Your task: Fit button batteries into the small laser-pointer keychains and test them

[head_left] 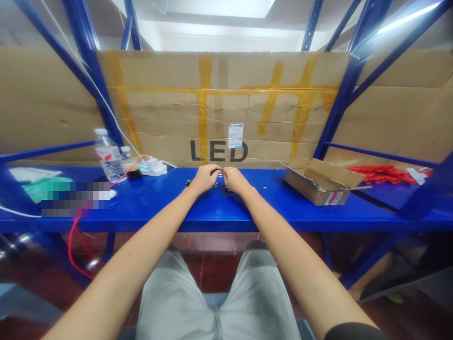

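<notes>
Left hand and right hand: held low over the middle of the blue counter, fingers curled, fingertips brought together. Whether anything is pinched between them cannot be told; the view is blocked by the fingers themselves.

Small parts: located on the counter beneath and between the hands, partly covered, too small to be identified. A small green piece is seen just beside the left hand.

Right side: one open cardboard box, flaps raised, set well apart from the right hand; red fabric heaped beyond it.

Left side: one clear bottle, labelled; one smaller bottle, dark contents, placed beside it; one white power strip; one red cable, hung over the front edge.

Rear: closed off by a large taped cardboard panel, marked "LED", with a white label attached.
</notes>
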The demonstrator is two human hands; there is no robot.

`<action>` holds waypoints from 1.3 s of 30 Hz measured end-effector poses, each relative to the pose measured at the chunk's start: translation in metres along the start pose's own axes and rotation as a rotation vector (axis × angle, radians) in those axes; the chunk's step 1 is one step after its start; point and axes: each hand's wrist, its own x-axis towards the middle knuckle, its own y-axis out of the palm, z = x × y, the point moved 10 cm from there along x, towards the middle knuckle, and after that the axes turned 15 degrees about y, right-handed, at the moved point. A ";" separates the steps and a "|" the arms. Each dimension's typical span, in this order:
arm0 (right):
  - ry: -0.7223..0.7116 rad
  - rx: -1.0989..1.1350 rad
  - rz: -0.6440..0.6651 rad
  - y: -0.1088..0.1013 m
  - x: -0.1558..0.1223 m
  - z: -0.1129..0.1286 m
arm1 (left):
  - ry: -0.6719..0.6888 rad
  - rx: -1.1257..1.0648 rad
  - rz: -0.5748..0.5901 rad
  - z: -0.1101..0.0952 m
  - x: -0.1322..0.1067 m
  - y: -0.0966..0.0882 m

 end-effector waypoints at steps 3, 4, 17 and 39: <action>-0.008 -0.026 0.034 0.006 -0.002 0.002 | -0.013 -0.002 0.022 0.001 0.001 0.003; -0.020 -0.020 0.045 0.007 -0.003 0.004 | -0.028 -0.009 0.021 0.002 0.001 0.004; 0.264 0.312 -0.139 -0.023 0.011 -0.046 | -0.252 -0.078 -0.192 0.037 -0.011 -0.016; 0.647 0.081 0.034 0.011 0.010 -0.109 | -0.172 0.131 0.255 0.037 -0.013 0.050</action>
